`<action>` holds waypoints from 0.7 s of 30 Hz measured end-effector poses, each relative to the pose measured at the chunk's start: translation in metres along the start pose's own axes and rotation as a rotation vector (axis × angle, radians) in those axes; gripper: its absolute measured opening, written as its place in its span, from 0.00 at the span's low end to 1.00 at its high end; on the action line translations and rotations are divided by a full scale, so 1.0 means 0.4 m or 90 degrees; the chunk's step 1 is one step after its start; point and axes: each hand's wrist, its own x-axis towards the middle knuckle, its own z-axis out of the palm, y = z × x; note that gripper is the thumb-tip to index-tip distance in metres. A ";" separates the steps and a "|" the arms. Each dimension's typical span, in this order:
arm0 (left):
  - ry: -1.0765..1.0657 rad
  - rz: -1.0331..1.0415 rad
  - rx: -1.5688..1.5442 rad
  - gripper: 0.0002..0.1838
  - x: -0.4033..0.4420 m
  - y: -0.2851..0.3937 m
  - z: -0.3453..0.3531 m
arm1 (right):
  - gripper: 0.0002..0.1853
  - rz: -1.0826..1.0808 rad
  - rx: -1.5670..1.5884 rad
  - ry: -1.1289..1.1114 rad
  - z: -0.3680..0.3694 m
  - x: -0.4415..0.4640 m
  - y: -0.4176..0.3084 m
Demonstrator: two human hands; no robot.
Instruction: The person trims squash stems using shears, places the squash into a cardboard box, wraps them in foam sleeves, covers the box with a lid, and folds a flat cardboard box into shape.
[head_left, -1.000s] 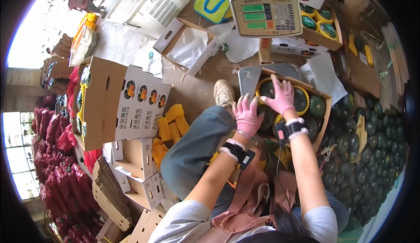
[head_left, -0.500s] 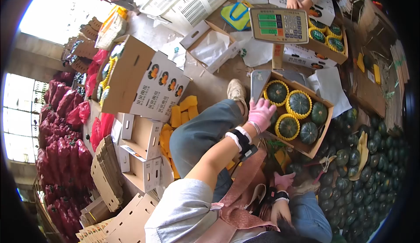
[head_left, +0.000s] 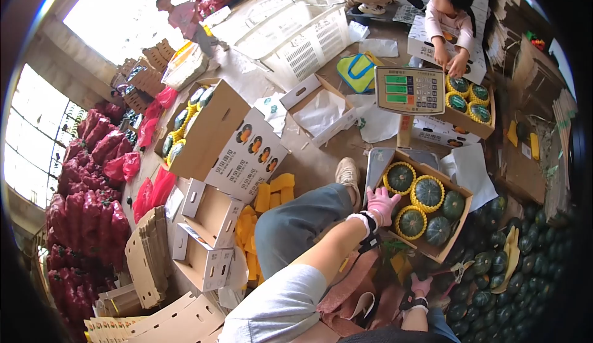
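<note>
Two pink-gloved hands, one open carton and five visible pumpkins made up the centre of the record. Left hand: right of centre, fingers spread wide, lying at the left edge of the open carton; whether it pressed on the rim could not be told. Right hand: lower right of the frame, low beside the wearer's leg and well apart from the carton; its finger state could not be told at that size. Contents of the carton: three sleeved pumpkins in yellow netting, toward its upper and left parts, and two bare pumpkins along its right and lower parts. Support: a grey scale platform, showing at the carton's upper left, with the scale display above it, lit green. Right of the carton: one white sheet; below that, in the lower right, a heap of dark green pumpkins. Upper right: a second carton of sleeved pumpkins, and behind it one person with both hands over a white box. Upper middle: one white slatted crate and one yellow-and-blue bag. Left of centre: a printed carton with netted pumpkins at its open side. Far left: stacked dark red sacks.
</note>
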 end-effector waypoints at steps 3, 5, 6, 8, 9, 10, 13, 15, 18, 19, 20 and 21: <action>0.033 0.008 -0.050 0.42 -0.002 -0.008 -0.017 | 0.44 -0.053 -0.041 0.005 0.006 0.012 0.017; 0.029 0.003 -0.050 0.46 -0.033 0.005 -0.079 | 0.41 -0.173 0.100 0.024 0.046 0.045 0.072; 0.019 0.015 -0.050 0.46 -0.034 0.011 -0.093 | 0.40 -0.085 0.068 0.002 0.002 -0.006 0.014; 0.071 0.063 -0.092 0.46 -0.043 0.034 -0.099 | 0.39 -0.050 0.058 0.022 0.010 -0.011 0.008; 0.096 0.104 -0.120 0.46 -0.039 0.046 -0.095 | 0.41 -0.046 0.063 0.010 0.012 -0.010 0.005; 0.125 0.151 -0.119 0.46 -0.036 0.066 -0.094 | 0.42 -0.029 0.054 0.048 0.029 -0.017 0.007; 0.188 0.249 -0.097 0.47 -0.028 0.147 -0.080 | 0.41 0.129 0.036 0.032 0.004 -0.058 -0.048; 0.173 0.306 -0.097 0.46 0.003 0.191 -0.054 | 0.41 0.142 0.042 0.016 -0.002 -0.066 -0.040; 0.120 0.388 -0.070 0.45 0.035 0.212 0.011 | 0.40 0.112 0.136 0.007 -0.008 -0.072 0.025; 0.115 0.415 -0.052 0.46 0.031 0.212 0.010 | 0.34 0.071 0.161 0.083 0.009 -0.075 0.055; 0.109 0.411 -0.057 0.46 0.027 0.205 0.007 | 0.29 0.068 0.155 0.160 0.030 -0.071 0.078; 0.104 0.403 -0.060 0.46 0.020 0.193 0.002 | 0.23 0.060 0.151 0.235 0.047 -0.066 0.091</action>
